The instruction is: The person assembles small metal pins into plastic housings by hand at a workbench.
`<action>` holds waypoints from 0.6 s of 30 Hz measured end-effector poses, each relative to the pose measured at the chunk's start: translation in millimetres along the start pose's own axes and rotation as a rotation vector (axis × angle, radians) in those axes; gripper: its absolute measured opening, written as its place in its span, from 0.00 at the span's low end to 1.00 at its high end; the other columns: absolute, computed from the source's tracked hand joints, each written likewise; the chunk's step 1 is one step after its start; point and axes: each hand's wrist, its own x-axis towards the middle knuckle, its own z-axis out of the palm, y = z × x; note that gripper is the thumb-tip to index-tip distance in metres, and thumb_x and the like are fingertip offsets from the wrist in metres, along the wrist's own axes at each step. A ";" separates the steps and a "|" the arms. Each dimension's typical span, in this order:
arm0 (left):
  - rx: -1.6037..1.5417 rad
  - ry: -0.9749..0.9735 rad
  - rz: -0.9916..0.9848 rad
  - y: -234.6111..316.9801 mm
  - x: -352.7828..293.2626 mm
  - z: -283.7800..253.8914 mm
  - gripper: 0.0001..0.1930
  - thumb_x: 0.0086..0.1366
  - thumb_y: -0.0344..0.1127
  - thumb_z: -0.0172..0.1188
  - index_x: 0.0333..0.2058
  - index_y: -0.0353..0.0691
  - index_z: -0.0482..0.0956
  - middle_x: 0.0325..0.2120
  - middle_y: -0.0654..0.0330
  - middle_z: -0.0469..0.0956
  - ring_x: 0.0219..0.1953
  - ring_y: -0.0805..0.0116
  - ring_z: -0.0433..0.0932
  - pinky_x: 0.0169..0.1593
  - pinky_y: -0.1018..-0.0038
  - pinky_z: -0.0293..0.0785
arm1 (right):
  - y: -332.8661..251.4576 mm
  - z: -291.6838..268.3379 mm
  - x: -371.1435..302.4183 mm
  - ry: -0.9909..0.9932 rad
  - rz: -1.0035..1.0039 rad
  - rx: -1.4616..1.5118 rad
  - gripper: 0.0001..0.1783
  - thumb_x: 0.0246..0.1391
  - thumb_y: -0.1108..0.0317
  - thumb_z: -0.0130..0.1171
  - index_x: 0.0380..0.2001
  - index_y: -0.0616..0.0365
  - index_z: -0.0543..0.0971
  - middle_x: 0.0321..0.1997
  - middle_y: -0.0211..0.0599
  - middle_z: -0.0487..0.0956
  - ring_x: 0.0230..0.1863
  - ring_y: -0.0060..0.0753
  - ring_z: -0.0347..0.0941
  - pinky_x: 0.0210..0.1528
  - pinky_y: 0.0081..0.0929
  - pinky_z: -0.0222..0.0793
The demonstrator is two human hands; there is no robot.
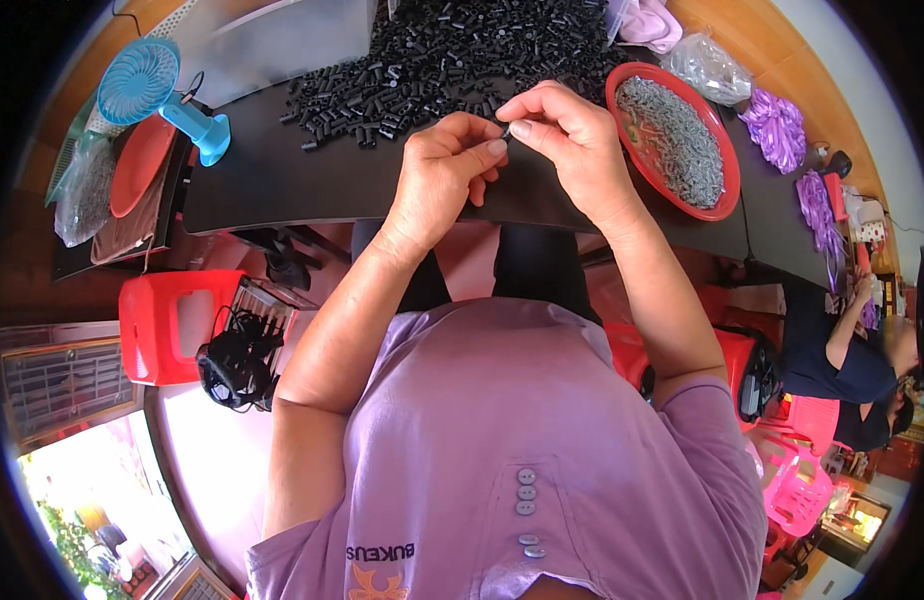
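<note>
My left hand [447, 170] and my right hand [572, 140] meet fingertip to fingertip above the near part of the black table. Pinched in the left thumb and fingers is a small black cylindrical piece [506, 132], mostly covered. The right thumb and forefinger are closed against its end; whatever they grip is too small to make out. Just beyond my hands spreads a big heap of similar short black cylinders [462, 65]. To the right of my right hand sits a red oval basin [724, 170], holding many small grey metal pieces [682, 140] that look like screws.
A blue fan [212, 138] stands at the table's left, before a translucent bin [292, 50]. A red tray [142, 165] and bagged items lie further left. Purple ribbon bundles [777, 130] and a clear bag [707, 68] are at right. Another person [842, 350] works at far right.
</note>
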 end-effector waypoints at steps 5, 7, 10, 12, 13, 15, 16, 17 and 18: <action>-0.002 0.014 -0.011 -2.0 0.5 -0.6 0.04 0.65 0.27 0.60 0.36 0.32 0.78 0.24 0.62 0.77 0.19 0.81 0.71 0.21 0.83 0.66 | 2.1 8.0 -3.1 0.072 -0.021 -0.067 0.05 0.52 0.80 0.60 0.34 0.63 0.79 0.33 0.37 0.80 0.34 0.30 0.78 0.38 0.24 0.73; -0.009 0.023 -0.010 -2.0 1.0 -0.2 0.04 0.65 0.27 0.60 0.35 0.32 0.78 0.24 0.62 0.77 0.19 0.80 0.70 0.21 0.83 0.66 | 0.1 15.7 -5.0 0.126 -0.048 -0.096 0.05 0.52 0.80 0.60 0.34 0.63 0.79 0.33 0.37 0.80 0.33 0.31 0.78 0.37 0.24 0.73; -0.014 0.044 -0.015 -0.2 0.5 1.4 0.04 0.65 0.27 0.60 0.35 0.32 0.78 0.23 0.62 0.77 0.19 0.80 0.70 0.20 0.83 0.66 | -1.3 26.6 -8.8 0.228 -0.051 -0.122 0.06 0.51 0.81 0.61 0.33 0.63 0.78 0.32 0.37 0.79 0.31 0.32 0.78 0.35 0.25 0.73; -0.014 0.058 -0.017 1.5 1.1 2.3 0.04 0.65 0.27 0.60 0.34 0.32 0.77 0.23 0.63 0.77 0.19 0.80 0.70 0.20 0.83 0.65 | -0.7 30.3 -8.1 0.273 -0.030 -0.120 0.06 0.50 0.82 0.61 0.32 0.63 0.78 0.31 0.37 0.79 0.31 0.32 0.77 0.35 0.25 0.73; -0.030 0.063 -0.021 1.9 1.5 3.1 0.04 0.65 0.27 0.60 0.34 0.32 0.77 0.23 0.63 0.76 0.19 0.80 0.70 0.20 0.83 0.65 | -0.3 31.5 -7.4 0.290 -0.045 -0.116 0.05 0.51 0.82 0.61 0.32 0.63 0.78 0.31 0.37 0.79 0.30 0.31 0.77 0.34 0.25 0.72; -0.047 0.069 -0.028 0.9 0.9 2.5 0.04 0.65 0.27 0.60 0.34 0.32 0.77 0.23 0.63 0.76 0.19 0.81 0.70 0.19 0.82 0.65 | 0.8 32.9 -7.9 0.305 -0.056 -0.113 0.05 0.51 0.81 0.61 0.32 0.63 0.78 0.30 0.37 0.78 0.30 0.31 0.77 0.34 0.25 0.72; -0.043 0.067 -0.024 0.1 1.6 1.4 0.04 0.65 0.27 0.61 0.34 0.32 0.77 0.23 0.63 0.76 0.19 0.80 0.70 0.19 0.82 0.65 | 1.9 32.8 -7.6 0.290 -0.072 -0.109 0.05 0.51 0.81 0.61 0.33 0.63 0.78 0.30 0.37 0.78 0.30 0.30 0.77 0.34 0.25 0.72; -0.040 0.066 -0.020 -0.5 1.9 1.0 0.04 0.65 0.27 0.61 0.34 0.32 0.77 0.23 0.63 0.76 0.19 0.80 0.70 0.19 0.82 0.65 | 2.8 32.4 -7.5 0.273 -0.088 -0.106 0.06 0.51 0.82 0.61 0.33 0.63 0.79 0.31 0.36 0.78 0.30 0.29 0.77 0.35 0.24 0.72; -0.042 0.067 -0.021 -1.1 1.6 0.6 0.04 0.65 0.27 0.61 0.34 0.32 0.77 0.23 0.63 0.76 0.19 0.80 0.70 0.19 0.82 0.65 | 4.3 32.8 -8.5 0.271 -0.087 -0.106 0.06 0.51 0.82 0.61 0.33 0.63 0.79 0.31 0.36 0.78 0.30 0.29 0.77 0.35 0.24 0.72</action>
